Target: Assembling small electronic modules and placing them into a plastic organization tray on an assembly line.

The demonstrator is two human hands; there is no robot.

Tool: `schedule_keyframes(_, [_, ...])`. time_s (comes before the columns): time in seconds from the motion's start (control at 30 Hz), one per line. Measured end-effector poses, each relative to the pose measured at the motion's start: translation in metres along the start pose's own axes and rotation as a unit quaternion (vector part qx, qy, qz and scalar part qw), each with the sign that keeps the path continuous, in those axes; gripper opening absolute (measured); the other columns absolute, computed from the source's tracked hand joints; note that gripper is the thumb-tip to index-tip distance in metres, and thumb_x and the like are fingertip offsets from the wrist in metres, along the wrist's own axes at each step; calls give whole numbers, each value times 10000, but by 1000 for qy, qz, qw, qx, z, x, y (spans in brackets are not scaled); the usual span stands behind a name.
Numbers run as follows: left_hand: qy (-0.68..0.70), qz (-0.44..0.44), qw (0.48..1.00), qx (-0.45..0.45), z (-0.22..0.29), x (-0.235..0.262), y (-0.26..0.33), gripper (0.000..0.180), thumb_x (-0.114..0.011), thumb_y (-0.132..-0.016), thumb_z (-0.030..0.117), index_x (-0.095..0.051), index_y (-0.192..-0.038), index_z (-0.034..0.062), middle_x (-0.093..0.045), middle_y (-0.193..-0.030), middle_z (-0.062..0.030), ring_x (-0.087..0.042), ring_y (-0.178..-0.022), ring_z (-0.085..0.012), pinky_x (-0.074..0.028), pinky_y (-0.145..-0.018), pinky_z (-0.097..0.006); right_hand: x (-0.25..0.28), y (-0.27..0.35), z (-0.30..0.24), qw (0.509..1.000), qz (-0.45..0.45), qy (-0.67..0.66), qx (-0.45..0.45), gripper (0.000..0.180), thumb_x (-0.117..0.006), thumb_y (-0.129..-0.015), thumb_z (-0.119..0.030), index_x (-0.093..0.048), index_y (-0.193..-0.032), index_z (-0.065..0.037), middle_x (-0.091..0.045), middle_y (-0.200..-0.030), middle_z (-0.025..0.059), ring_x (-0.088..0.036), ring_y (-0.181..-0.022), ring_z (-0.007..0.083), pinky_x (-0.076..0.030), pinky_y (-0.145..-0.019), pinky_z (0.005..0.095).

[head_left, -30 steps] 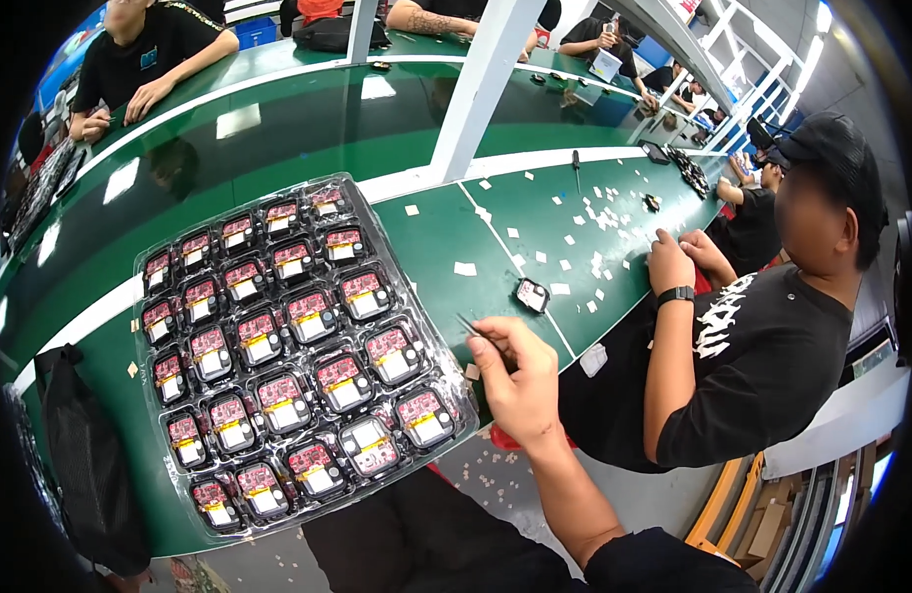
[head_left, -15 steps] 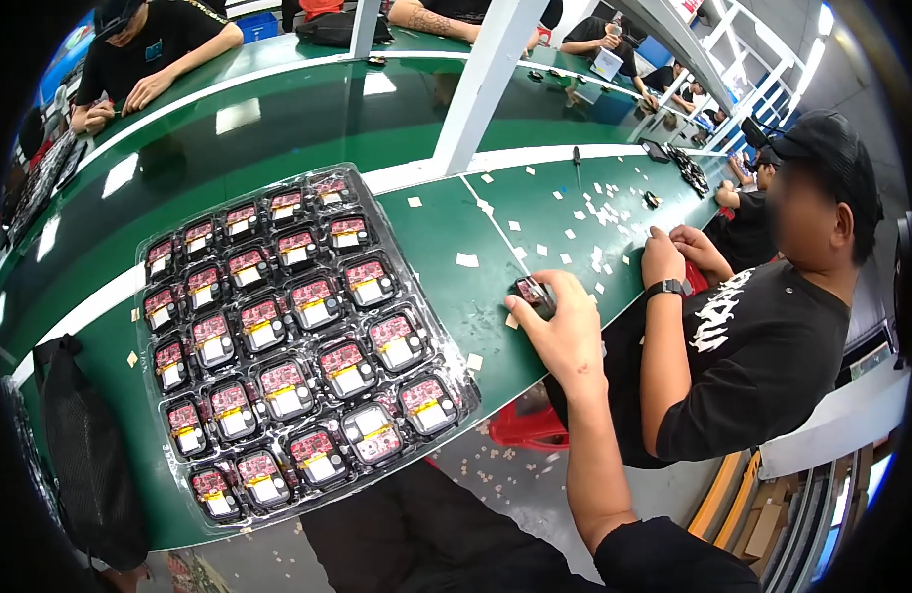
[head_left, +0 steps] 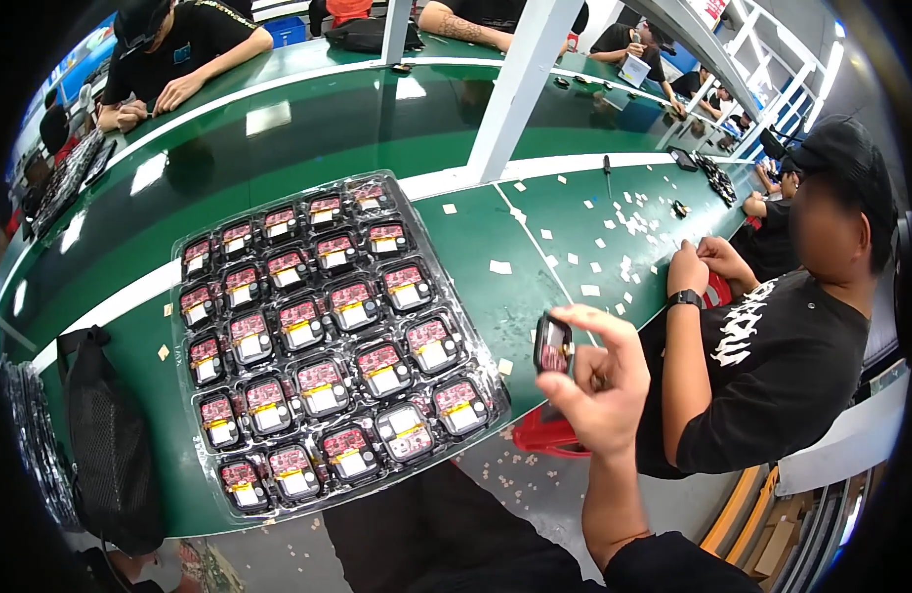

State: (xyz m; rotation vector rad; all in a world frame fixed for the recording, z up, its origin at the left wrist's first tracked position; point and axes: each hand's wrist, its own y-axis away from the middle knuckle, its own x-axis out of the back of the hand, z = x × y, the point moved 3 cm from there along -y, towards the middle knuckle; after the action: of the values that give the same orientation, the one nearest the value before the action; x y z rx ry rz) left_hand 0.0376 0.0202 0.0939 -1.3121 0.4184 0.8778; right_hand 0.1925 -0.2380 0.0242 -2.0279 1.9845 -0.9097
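My right hand point(head_left: 612, 387) is raised above the table's near edge. Its thumb and fingers pinch a small black device housing point(head_left: 553, 346) by its ends, tilted on edge, with a reddish circuit board showing inside. To the left lies a clear plastic tray point(head_left: 488, 361), holding rows of similar open black housings point(head_left: 352, 305) with red boards, white blocks and yellow strips. One housing point(head_left: 407, 432) in the nearest part sits turned the other way round. My left hand is out of the picture.
Small pale paper pieces point(head_left: 500, 267) lie scattered on the green table point(head_left: 476, 232), with a screwdriver point(head_left: 606, 178) beyond. A black bag point(head_left: 110, 445) is at the left. A white post point(head_left: 520, 89) rises behind the tray. A seated co-worker point(head_left: 772, 346) is close on my right.
My right hand has lifted the device housing from near the tabletop and turned it upright. The whole view has shifted, so the tray appears farther right and slightly lower.
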Motion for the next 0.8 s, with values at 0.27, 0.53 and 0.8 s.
schedule_keyframes(0.27, [-241, 260, 904, 238, -60, 53, 37, 715, -740, -910, 259, -391, -1442, -68, -526, -1358, -201, -546, -1257, -302, -448, -1056, -411, -45, 29, -62, 940, -248, -185, 143, 629, -864, -747, -249, -488, -1219, -71, -724, -989, 252, -759, -789, 259, -563, -561, 265])
schedule_keyframes(0.53, [-49, 265, 926, 264, -55, 67, 61, 643, -730, -915, 134, -404, -1422, -92, -507, -1378, -206, -475, -1330, -297, -426, -1076, -405, -66, 35, -68, 941, -253, -161, 156, 551, -904, -690, -300, -636, -1093, -37, -694, -1141, 190, -741, -753, 238, -585, -577, 275])
schedule_keyframes(0.8, [-165, 242, 954, 63, -47, 70, 56, 613, -774, -763, -132, -493, -1291, 2, -489, -1353, -250, -512, -1292, -335, -500, -1024, -446, -55, 48, -70, 961, -255, 54, 97, 497, -838, -791, -158, -598, -1210, -40, -400, -1102, 111, -487, -751, 115, -465, -615, 226])
